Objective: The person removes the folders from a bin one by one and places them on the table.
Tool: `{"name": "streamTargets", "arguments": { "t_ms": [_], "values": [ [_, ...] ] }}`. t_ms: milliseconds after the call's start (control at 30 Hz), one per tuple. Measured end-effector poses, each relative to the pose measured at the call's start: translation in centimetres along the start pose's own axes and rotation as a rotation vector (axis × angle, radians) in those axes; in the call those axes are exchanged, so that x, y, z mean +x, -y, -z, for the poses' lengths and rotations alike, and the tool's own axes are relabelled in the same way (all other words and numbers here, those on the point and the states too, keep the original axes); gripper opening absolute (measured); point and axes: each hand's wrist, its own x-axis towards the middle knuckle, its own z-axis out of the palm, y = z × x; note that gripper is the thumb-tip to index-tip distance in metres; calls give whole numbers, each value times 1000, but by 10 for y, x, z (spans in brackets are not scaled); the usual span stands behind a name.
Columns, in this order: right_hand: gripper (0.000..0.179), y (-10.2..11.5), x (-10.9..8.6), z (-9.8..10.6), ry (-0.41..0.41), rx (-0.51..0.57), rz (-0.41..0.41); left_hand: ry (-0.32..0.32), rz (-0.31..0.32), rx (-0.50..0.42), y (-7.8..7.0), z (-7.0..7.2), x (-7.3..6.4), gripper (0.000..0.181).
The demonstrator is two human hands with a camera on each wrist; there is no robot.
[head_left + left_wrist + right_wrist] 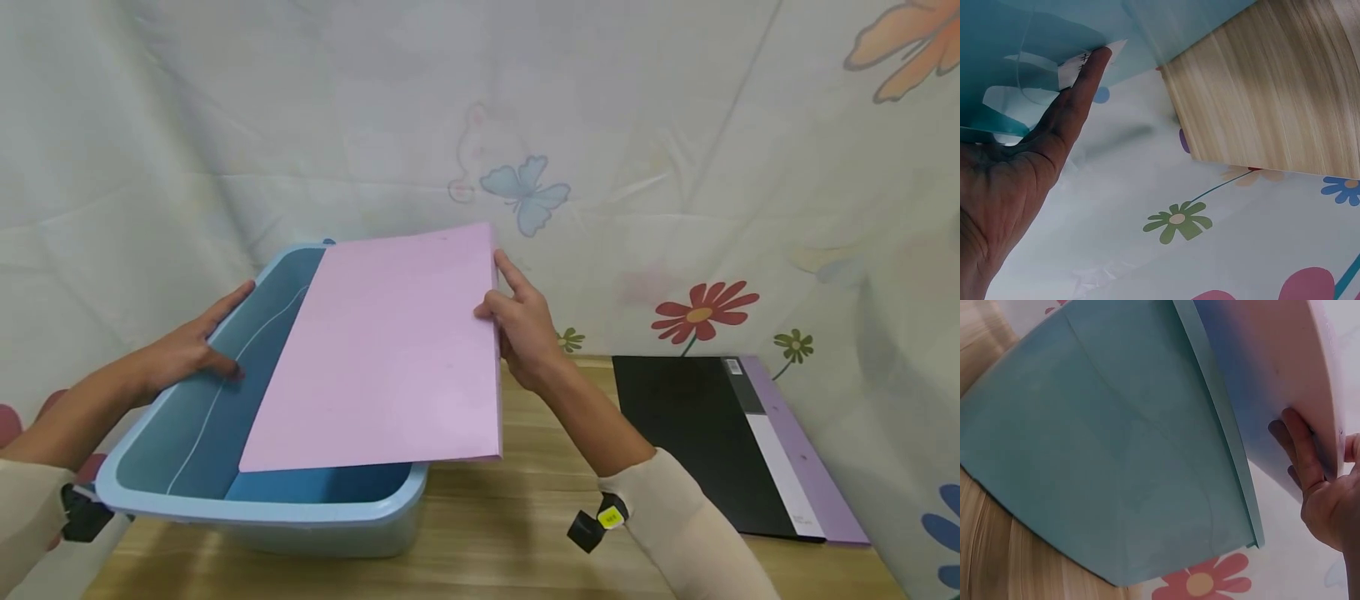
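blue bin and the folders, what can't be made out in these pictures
- Head view: much of the inside of the blue bin, covered by the lilac folder.
- Head view: fine print on the white strip of the black folder, too small.
- Left wrist view: some writing on the white label, behind the left hand.
- Right wrist view: part of the right hand, cut off by the right edge.

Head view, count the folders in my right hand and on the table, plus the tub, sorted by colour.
Purple: 2 (the held folder in the right hand, another purple folder on the table)
Black: 1 (the black folder)
Blue: 1 (the tub)
Total: 4
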Motion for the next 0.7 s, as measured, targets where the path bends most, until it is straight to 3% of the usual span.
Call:
{"name": "streamTargets", "arguments": {
  "t_ms": [700],
  "values": [
    [92,10,-16,52,-13,59,-12,-2,-1,-24,0,-3,-2,138]
  ]
}}
